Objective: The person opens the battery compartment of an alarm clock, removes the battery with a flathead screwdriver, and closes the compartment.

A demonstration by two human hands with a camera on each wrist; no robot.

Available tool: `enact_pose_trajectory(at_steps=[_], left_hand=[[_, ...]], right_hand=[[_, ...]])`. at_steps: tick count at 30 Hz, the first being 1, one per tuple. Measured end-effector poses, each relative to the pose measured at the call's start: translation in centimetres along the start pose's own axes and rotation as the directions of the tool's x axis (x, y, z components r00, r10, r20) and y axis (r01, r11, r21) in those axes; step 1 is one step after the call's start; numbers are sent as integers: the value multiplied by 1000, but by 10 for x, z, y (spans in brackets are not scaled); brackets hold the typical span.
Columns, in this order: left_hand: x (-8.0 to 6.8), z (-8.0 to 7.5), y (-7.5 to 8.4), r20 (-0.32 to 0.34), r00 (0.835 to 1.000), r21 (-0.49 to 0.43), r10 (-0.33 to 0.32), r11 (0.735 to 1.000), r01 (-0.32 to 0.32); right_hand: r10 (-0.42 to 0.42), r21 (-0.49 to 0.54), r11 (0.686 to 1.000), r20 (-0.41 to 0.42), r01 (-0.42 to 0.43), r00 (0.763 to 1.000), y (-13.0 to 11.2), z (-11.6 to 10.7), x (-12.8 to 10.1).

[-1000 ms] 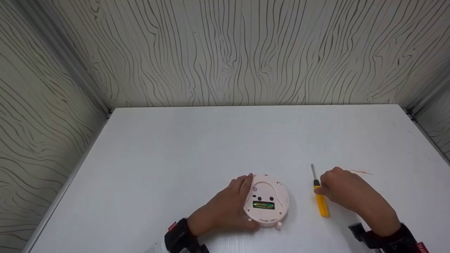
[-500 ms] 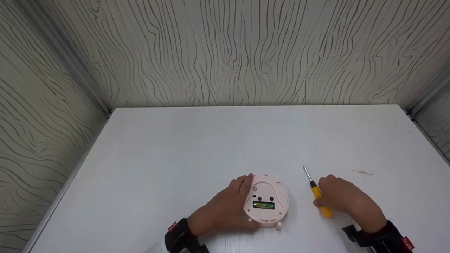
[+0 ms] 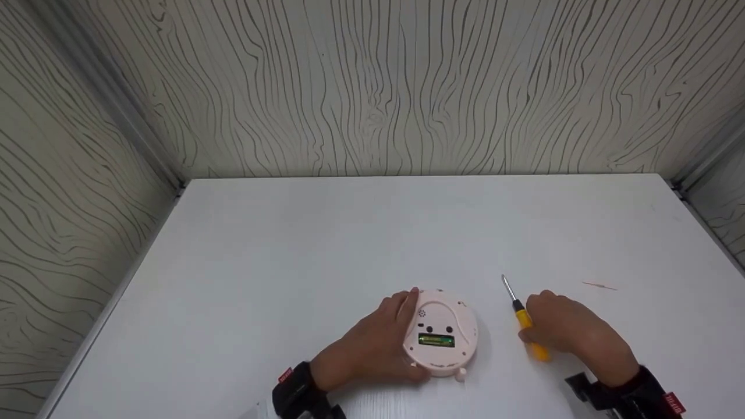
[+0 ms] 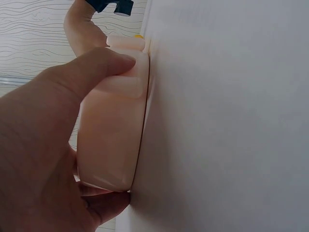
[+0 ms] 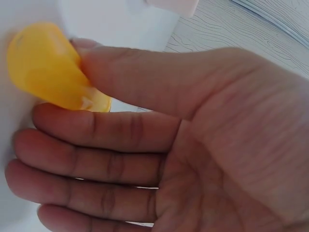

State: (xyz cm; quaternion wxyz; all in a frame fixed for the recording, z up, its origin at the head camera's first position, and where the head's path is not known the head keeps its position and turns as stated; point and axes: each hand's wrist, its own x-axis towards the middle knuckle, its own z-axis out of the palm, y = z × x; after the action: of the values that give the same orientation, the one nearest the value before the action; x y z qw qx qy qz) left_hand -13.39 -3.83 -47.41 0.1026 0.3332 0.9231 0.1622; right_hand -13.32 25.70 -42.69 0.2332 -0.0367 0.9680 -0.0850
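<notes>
A round pale pink alarm clock (image 3: pixel 441 314) lies face down on the white table, with a green battery (image 3: pixel 436 340) showing in the compartment on its back. My left hand (image 3: pixel 378 340) grips it from the left. In the left wrist view, the thumb (image 4: pixel 104 65) bends over one of the clock's feet while fingertips reach the far end. Right of the clock, my right hand (image 3: pixel 573 323) pinches the yellow handle of a screwdriver (image 3: pixel 524 320) between thumb and index finger. Its metal tip points away and slightly left. The other fingers stretch out beside the handle (image 5: pixel 46 63).
Beyond the right hand lies a thin reddish strip (image 3: pixel 600 285) on the table. The white tabletop (image 3: pixel 349 233) runs back to a wood-grain panel (image 3: pixel 372 87), with another panel (image 3: pixel 75 233) along the left. Both wrists wear black straps (image 3: pixel 302 390).
My right hand has moved a little nearer and left, turning the screwdriver so its tip swings left; the reddish strip now shows fully. The left hand and clock have stayed put.
</notes>
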Motion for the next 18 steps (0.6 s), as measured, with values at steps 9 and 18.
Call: enact_pose_trajectory(at_steps=[9,18], left_hand=[[0,1,0,-10,1000,-6,0,1000,0],[-1,0,0,-39,999,-6,16,1000,-17]], right_hand=[[-4,-23,1000,-19,3,1000,0,-2,-4],[-25,-34,999,-136,21,990,2,-17,-18]])
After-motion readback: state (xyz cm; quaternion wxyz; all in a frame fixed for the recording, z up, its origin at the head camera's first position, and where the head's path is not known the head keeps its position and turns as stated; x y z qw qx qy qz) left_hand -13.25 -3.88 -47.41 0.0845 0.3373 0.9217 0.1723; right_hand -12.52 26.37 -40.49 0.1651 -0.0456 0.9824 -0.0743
